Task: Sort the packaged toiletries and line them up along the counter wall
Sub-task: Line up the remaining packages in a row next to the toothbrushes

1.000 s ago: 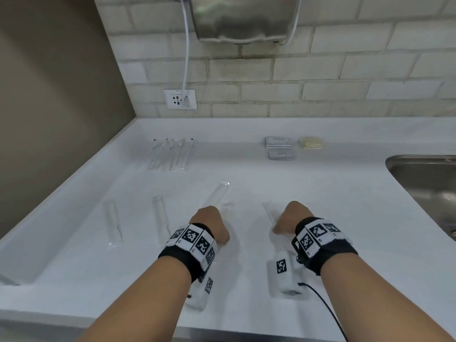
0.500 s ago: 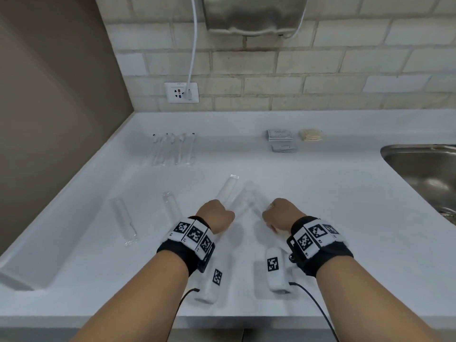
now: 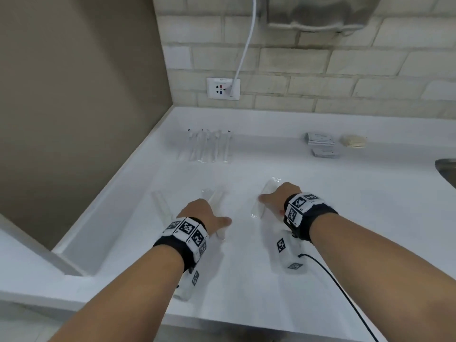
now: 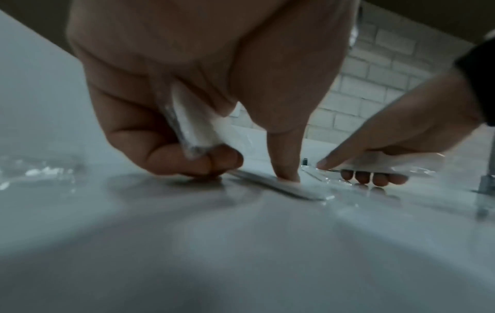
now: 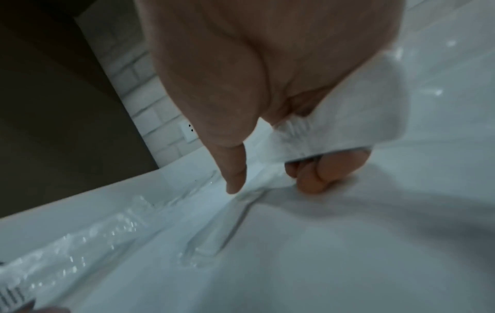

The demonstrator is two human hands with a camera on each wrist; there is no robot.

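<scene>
both hands now spread apart, not close together as half a second ago. left hand point(image 3: 200, 211) gripping a clear-wrapped packet point(image 4: 191, 125), thumb down on a second packet point(image 4: 278, 187) flat on the counter point(image 3: 345, 218). right hand point(image 3: 281, 197) curled round a white packet point(image 3: 262, 201), lifted near counter middle. sorted row point(image 3: 209, 145) unchanged along back edge, left corner.

White counter point(image 3: 320, 218), clear-wrapped white packets point(image 3: 209, 146), black-and-white checkered wristbands point(image 3: 187, 230).
</scene>
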